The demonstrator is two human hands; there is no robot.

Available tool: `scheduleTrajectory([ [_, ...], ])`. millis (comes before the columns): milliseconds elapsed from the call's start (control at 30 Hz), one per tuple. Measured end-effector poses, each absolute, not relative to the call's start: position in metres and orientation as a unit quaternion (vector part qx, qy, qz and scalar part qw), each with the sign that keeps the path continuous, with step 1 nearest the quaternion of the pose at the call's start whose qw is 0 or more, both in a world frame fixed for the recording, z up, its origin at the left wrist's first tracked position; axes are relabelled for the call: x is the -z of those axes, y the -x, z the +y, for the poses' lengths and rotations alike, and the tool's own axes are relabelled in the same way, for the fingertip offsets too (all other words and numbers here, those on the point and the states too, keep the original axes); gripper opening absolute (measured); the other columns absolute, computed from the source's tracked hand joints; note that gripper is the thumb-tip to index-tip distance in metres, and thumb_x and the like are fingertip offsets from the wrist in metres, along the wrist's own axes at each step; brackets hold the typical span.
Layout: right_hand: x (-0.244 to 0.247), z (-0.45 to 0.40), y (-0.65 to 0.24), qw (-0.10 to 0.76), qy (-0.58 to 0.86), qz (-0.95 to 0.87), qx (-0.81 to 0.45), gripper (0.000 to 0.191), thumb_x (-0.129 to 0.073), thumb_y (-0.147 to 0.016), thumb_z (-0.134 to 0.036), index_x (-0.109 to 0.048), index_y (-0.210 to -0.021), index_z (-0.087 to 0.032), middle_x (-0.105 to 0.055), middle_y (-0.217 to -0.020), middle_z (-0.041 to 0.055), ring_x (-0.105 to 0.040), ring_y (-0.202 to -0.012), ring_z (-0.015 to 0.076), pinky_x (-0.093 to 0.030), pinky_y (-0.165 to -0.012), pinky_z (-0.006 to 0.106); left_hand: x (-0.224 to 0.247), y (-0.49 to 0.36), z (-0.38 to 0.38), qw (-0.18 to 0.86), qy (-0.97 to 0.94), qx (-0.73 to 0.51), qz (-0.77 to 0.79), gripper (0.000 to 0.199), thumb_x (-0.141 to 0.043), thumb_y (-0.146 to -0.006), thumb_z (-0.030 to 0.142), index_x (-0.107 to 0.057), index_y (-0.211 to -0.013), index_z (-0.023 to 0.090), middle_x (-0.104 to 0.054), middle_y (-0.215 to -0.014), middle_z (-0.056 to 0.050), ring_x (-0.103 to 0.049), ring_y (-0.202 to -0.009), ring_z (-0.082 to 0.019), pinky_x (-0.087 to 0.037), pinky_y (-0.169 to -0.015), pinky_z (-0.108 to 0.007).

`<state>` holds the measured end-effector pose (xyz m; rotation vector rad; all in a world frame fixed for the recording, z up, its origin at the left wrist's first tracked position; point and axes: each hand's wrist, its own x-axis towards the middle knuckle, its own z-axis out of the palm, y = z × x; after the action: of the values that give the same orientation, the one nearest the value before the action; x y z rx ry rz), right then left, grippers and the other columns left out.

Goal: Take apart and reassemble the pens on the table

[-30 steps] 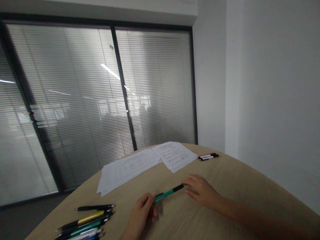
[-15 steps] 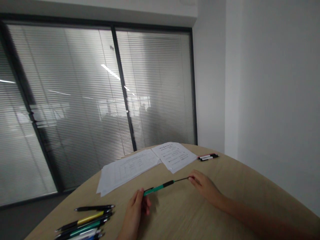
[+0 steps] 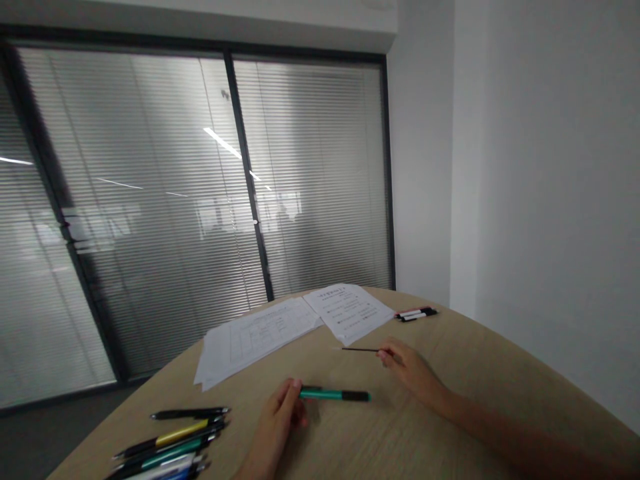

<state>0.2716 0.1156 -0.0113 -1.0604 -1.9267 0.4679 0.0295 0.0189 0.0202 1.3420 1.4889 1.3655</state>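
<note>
My left hand is closed around the rear end of a green pen barrel with a black grip, which points right over the table. Between the thumb and fingers of my right hand is one end of a thin dark pen refill. The refill points left and stands apart from the barrel, a little beyond it. To the left of my left hand lies a row of several pens, among them black, yellow, green and white ones, partly cut off by the lower frame edge.
Printed sheets of paper lie at the far side of the round wooden table. Right of them is a small group of black, white and reddish pens. Behind the table stands a glass partition with blinds.
The refill has come fully out of the green barrel. My left hand has moved slightly right and turned the barrel's front end down toward me; my right hand has barely moved.
</note>
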Motion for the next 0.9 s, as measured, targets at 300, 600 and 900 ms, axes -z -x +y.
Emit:
scheduleTrajectory([
  [300, 0.007, 0.095, -0.267, 0.338, 0.290, -0.893, -0.069, 0.021, -0.041, -0.086, -0.027, -0.060, -0.080, -0.022, -0.059, -0.079, 0.0041, -0.052, -0.079, 0.0179, -0.041, -0.073, 0.030, -0.013, -0.033, 0.018, 0.346, -0.655, -0.407, 0.534, 0.049, -0.042, -0.070, 0.066, -0.057, -0.065, 0.019, -0.047, -0.052, 0.004, -0.045, -0.051, -0.014, -0.035, -0.050, -0.023],
  [600, 0.005, 0.093, -0.265, 0.304, 0.300, -0.903, -0.037, 0.021, -0.042, -0.086, -0.025, -0.061, -0.080, -0.020, -0.061, -0.080, 0.0060, -0.053, -0.079, 0.0188, -0.042, -0.074, 0.031, -0.014, -0.034, 0.022, 0.363, -0.621, -0.383, 0.579, 0.048, -0.045, -0.060, 0.068, -0.047, -0.052, 0.020, -0.040, -0.042, 0.007, -0.038, -0.042, -0.012, -0.029, -0.045, -0.022],
  [900, 0.011, 0.112, -0.269, 0.400, 0.412, -0.813, -0.099, 0.019, -0.043, -0.084, -0.023, -0.062, -0.082, -0.019, -0.061, -0.082, 0.0044, -0.055, -0.079, 0.0170, -0.043, -0.074, 0.029, -0.017, -0.030, 0.025, 0.347, -0.529, -0.471, 0.614, 0.043, -0.046, -0.060, 0.063, -0.045, -0.053, 0.021, -0.042, -0.040, 0.007, -0.039, -0.041, -0.011, -0.030, -0.045, -0.022],
])
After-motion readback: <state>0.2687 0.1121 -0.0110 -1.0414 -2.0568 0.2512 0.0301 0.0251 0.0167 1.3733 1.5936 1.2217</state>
